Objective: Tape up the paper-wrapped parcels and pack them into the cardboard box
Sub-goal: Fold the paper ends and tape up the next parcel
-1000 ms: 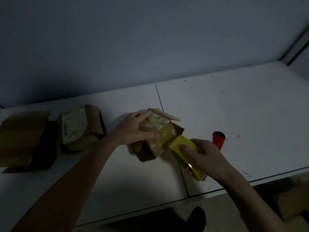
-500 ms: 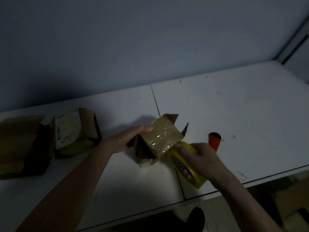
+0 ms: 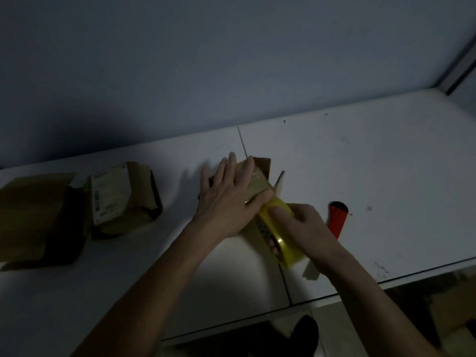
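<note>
Centrally on the white desk (image 3: 360,163) lies a small brown paper-wrapped parcel (image 3: 258,180), its top face glossy with clear tape and a loose paper flap sticking up at its far end. The left hand (image 3: 229,199) lies flat on it, fingers straight and spread a little, pressing down on the taped face, with the thumb along the near edge. Just beside it, touching the parcel's near end, is a yellow roll of tape (image 3: 279,231), which the right hand (image 3: 305,229) grips with fingers curled over the top. Well to the left sits a second parcel (image 3: 123,199) bearing a pale printed label, and next to that an open cardboard box (image 3: 33,217). A red and black cutter (image 3: 337,219) lies just right of the right hand.
</note>
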